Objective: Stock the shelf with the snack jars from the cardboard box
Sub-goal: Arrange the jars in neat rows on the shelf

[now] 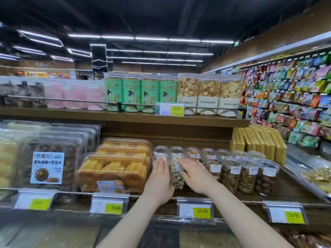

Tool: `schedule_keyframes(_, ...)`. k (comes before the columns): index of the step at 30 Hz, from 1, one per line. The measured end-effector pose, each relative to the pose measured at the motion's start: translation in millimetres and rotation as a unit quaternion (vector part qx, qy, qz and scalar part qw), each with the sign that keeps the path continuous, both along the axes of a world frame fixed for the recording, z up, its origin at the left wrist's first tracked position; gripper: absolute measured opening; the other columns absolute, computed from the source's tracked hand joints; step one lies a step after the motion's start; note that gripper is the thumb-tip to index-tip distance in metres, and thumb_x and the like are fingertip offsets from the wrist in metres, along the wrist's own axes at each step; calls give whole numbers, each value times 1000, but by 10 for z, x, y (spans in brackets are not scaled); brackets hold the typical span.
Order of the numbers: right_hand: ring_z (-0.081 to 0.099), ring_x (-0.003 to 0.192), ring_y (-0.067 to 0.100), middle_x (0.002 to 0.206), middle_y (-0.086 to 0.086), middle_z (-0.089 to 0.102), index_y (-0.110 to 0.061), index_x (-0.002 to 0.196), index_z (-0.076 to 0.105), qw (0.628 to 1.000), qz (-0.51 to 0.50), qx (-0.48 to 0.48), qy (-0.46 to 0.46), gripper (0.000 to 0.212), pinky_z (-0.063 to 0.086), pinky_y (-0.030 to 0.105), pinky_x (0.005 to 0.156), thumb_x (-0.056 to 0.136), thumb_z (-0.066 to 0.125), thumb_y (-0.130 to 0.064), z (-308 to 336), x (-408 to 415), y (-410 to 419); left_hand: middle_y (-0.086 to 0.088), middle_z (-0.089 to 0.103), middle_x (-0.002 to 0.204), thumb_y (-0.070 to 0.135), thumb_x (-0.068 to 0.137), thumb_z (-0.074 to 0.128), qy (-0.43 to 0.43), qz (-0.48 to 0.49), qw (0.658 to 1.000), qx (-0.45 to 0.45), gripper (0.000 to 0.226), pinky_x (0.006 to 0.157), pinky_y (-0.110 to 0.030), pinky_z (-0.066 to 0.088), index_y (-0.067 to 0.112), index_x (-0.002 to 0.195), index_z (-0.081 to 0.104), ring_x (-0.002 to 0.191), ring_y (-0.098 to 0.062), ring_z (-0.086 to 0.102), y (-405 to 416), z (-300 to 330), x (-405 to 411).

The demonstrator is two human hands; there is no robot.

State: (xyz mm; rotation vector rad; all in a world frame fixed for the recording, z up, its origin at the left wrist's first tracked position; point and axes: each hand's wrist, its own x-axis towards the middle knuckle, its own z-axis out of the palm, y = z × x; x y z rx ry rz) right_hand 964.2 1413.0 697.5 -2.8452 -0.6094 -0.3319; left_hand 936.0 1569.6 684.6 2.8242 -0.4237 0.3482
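On shelf (232, 196), hands flank nut-filled jar (176, 174).

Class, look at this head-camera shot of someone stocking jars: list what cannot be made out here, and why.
1. The cardboard box: nowhere in the head view.
2. The nut jar: the left hand and right hand cover its sides, so each hand's grip is hidden.
3. The lower-left price tag: figures blurred.
4. The pink packs on the upper shelf: motion blur hides their print.

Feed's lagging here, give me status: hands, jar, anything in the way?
Left hand and right hand flat against the nut jar on the lower shelf. Jar upright, front row. Tight fit: pastry tray left, jar row right.
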Motion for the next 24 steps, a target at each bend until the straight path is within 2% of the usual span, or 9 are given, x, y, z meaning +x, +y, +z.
schedule_keyframes(4, 20, 142, 10, 154, -5, 27, -20, 146, 27, 1000, -5, -12, -27, 52, 4, 30, 117, 96, 37, -21, -14, 43, -15, -12, -9, 159, 15, 89, 51, 8, -23, 999, -24, 82, 115, -26, -4, 5, 149, -4, 146, -22, -11, 67, -38, 109)
schedule_keyframes(10, 22, 142, 12, 153, -2, 30, -18, 145, 30, 1000, 2, -2, -13, 52, 7, 30, 119, 93, 38, -19, -3, 105, -27, -13, -5, 159, 13, 87, 54, 4, -12, 1000, -9, 85, 119, -31, 2, 3, 148, -3, 146, -24, -8, -2, -49, 197)
schedule_keyframes(13, 19, 143, 12, 154, -1, 26, -19, 146, 27, 1000, 14, 15, 22, 53, 4, 32, 119, 94, 38, -19, 47, 100, -64, -14, 7, 158, 20, 86, 56, -7, -2, 1000, -14, 82, 120, -31, 6, 3, 149, 5, 147, -24, 1, -16, -2, 203)
schedule_keyframes(16, 13, 145, 10, 156, -4, 19, -23, 148, 21, 997, 17, 66, 24, 54, 1, 32, 117, 97, 37, -20, 69, 90, -263, -13, 18, 156, 30, 89, 51, -56, 2, 998, -6, 73, 119, -33, 11, 5, 147, 16, 144, -25, 15, -96, 66, 239)
schedule_keyframes(18, 14, 144, 9, 156, -5, 21, -25, 148, 21, 996, -5, 94, -2, 52, 4, 33, 118, 98, 36, -21, 61, 93, -507, -10, 17, 157, 36, 92, 46, -83, -17, 996, 3, 69, 119, -35, 9, 8, 148, 17, 144, -24, 14, -242, 91, 288)
schedule_keyframes(21, 17, 144, 11, 155, -3, 23, -24, 147, 23, 995, -72, 72, -6, 49, 11, 39, 120, 99, 35, -25, 51, 148, -906, -7, 15, 158, 44, 95, 34, -80, -58, 995, 13, 65, 118, -36, 5, 11, 149, 19, 146, -20, 11, -591, 135, 420)
schedule_keyframes(22, 17, 144, 11, 155, -3, 23, -24, 147, 23, 994, -93, 63, -2, 49, 11, 39, 120, 100, 33, -27, 59, 178, -1006, -6, 15, 158, 49, 92, 24, -74, -64, 995, 18, 68, 118, -37, 5, 12, 149, 19, 146, -19, 10, -723, 156, 485)
schedule_keyframes(24, 16, 144, 10, 156, -4, 22, -25, 148, 23, 992, -122, 39, 1, 48, 7, 36, 120, 100, 29, -32, 67, 254, -1129, -6, 15, 159, 58, 76, -2, -62, -59, 996, 13, 88, 118, -39, 5, 13, 149, 18, 146, -19, 9, -952, 175, 624)
